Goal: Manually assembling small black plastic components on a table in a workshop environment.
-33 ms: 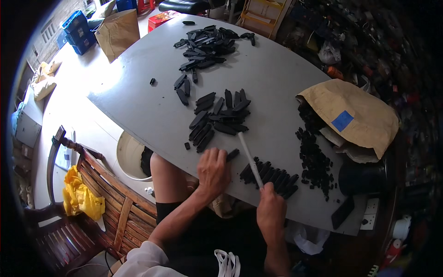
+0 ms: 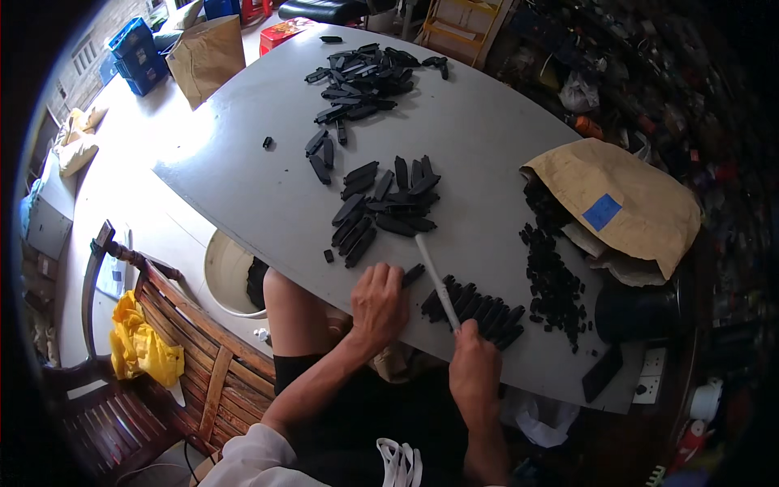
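My left hand (image 2: 379, 305) is closed at the near edge of the grey table, gripping a short black plastic piece (image 2: 413, 274) that sticks out past its fingers. My right hand (image 2: 475, 365) is wrapped round the lower end of a thin whitish rod (image 2: 436, 280). The rod slants up and left, and its far tip comes close to a cluster of long black plastic parts (image 2: 395, 223). Under and beside the rod lies a neat row of similar black parts (image 2: 479, 308), just beyond my right hand. My left fingertips are partly hidden.
A larger heap of black parts (image 2: 361, 81) lies at the table's far end. To the right, small black bits (image 2: 552, 280) spill from a brown paper bag (image 2: 621, 199). A dark phone-like slab (image 2: 602, 373) rests at the right edge. Left stand a white bucket (image 2: 213, 272) and a wooden chair (image 2: 215, 381).
My left hand and its black piece have shifted slightly to the right. The rod's far tip has moved a little left and nearer to me.
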